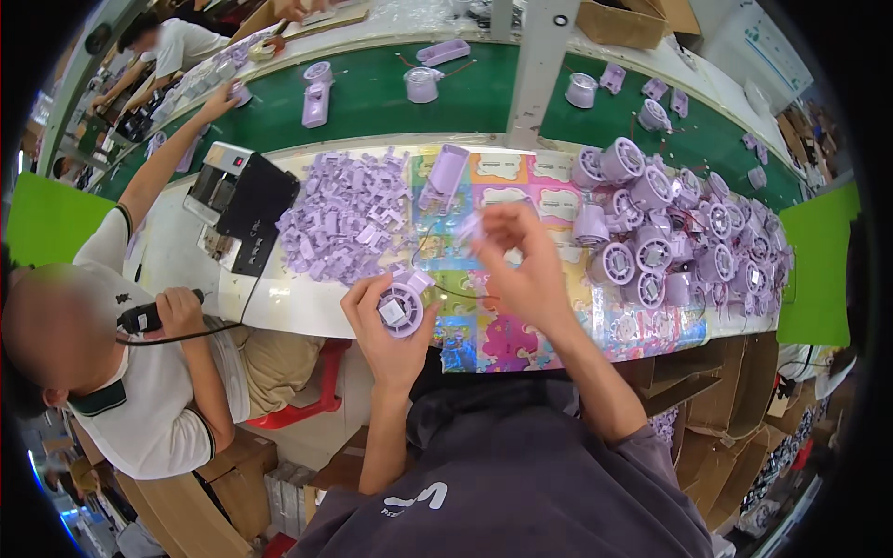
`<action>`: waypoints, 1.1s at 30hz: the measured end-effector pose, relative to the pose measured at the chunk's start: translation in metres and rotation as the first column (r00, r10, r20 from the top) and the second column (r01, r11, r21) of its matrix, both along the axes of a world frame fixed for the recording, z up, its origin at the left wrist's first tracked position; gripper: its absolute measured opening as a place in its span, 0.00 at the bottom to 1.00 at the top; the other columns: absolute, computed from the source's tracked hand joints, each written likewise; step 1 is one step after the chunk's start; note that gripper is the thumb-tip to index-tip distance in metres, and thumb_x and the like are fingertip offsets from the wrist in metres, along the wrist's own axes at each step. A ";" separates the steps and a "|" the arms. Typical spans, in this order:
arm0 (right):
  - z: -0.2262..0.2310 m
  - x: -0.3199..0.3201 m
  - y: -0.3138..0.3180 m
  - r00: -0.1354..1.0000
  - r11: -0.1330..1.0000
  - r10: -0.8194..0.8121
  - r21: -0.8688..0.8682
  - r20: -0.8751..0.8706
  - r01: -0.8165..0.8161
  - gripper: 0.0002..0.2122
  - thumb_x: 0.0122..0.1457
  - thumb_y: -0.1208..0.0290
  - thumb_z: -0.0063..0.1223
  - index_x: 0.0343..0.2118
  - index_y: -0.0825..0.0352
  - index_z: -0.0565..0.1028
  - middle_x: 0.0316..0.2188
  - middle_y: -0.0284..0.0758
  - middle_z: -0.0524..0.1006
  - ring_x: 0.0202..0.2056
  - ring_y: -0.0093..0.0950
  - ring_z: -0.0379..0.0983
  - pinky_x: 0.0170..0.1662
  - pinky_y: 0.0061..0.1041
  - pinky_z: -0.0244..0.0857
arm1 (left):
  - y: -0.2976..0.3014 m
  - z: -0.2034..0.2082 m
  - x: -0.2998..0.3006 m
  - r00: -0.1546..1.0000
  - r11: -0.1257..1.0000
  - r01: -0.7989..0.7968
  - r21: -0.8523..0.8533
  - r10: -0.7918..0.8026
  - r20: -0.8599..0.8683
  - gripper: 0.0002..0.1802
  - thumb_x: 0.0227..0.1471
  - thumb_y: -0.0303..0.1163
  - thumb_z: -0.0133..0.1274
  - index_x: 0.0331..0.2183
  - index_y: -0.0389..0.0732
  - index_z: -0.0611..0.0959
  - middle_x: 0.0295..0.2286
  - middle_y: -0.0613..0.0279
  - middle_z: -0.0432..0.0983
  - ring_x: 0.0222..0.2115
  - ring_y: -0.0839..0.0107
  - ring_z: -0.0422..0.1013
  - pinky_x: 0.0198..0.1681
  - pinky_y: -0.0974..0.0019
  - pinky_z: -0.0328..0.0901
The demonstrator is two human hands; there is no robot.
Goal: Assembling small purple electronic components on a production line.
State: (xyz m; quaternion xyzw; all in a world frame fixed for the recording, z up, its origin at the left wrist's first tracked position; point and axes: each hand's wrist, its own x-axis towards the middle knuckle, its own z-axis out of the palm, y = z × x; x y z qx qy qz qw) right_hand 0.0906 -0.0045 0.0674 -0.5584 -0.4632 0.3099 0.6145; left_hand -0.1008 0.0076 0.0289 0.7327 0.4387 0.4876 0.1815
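My left hand is closed around a round lilac fan housing with a ringed, slotted face and a pale square in its centre. A thin dark wire runs from near the housing toward my right hand. The right fingertips pinch a small lilac plastic piece, blurred by motion, so its exact shape cannot be made out. Just beyond it, a long lilac shell lies on the colourful patterned mat. To the left spreads a heap of small lilac plastic parts.
Many similar housings with wires are piled at the right. Beyond the table runs a green conveyor belt carrying scattered lilac parts, with a metal post before it. A co-worker holding a black tool sits left, beside a black machine.
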 end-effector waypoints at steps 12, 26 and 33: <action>-0.003 0.032 -0.044 0.930 0.883 0.221 -0.345 -0.292 -0.318 0.11 0.61 0.78 0.58 0.45 0.73 0.72 0.37 0.35 0.80 0.38 0.20 0.78 0.40 0.21 0.74 | -0.013 -0.002 0.051 0.981 0.974 0.194 0.116 -0.195 -0.004 0.35 0.34 0.19 0.70 0.48 0.42 0.76 0.49 0.47 0.67 0.47 0.48 0.70 0.46 0.54 0.70; 0.006 0.034 -0.063 0.973 0.945 0.229 -0.244 0.016 -0.219 0.15 0.56 0.78 0.61 0.46 0.73 0.75 0.35 0.37 0.81 0.34 0.22 0.78 0.38 0.22 0.72 | -0.017 0.011 0.056 0.727 0.641 0.613 -0.461 -0.231 0.646 0.16 0.53 0.25 0.60 0.43 0.36 0.75 0.45 0.50 0.72 0.48 0.65 0.70 0.51 0.65 0.64; 0.023 0.036 -0.080 0.980 0.968 0.190 -0.176 0.052 -0.178 0.14 0.54 0.78 0.64 0.44 0.71 0.76 0.32 0.33 0.78 0.31 0.21 0.68 0.37 0.23 0.65 | -0.016 0.011 0.062 0.749 0.704 0.625 -0.336 -0.422 0.510 0.07 0.53 0.23 0.58 0.36 0.33 0.81 0.37 0.57 0.75 0.37 0.70 0.71 0.43 0.69 0.64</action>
